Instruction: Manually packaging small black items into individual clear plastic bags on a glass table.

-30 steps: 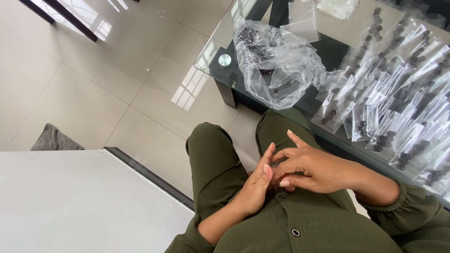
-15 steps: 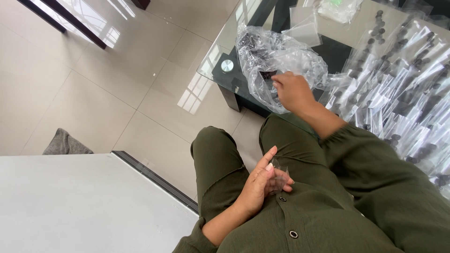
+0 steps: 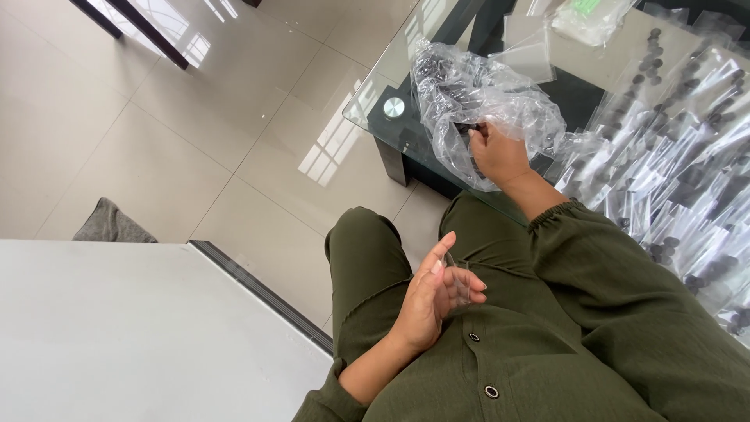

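Left hand [image 3: 433,297] rests at the lap, fingers loosely curled on a small clear pouch [image 3: 457,283]. Right hand [image 3: 494,150] reaches into the crumpled bag [image 3: 484,98] on the desk [image 3: 375,86] — pinching a dark piece, seemingly mid-pick — then to the pouch.

Right hand [image 3: 498,152] now off the left hand [image 3: 433,301], out at the crumpled plastic bag [image 3: 488,94] on the glass table [image 3: 375,94].

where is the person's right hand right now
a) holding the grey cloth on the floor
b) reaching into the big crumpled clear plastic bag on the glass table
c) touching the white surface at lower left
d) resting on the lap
b: the right hand is stretched out to the large crumpled clear plastic bag on the glass table, fingertips pinching something small and dark in it, while the left hand holds a small clear bag over the lap.
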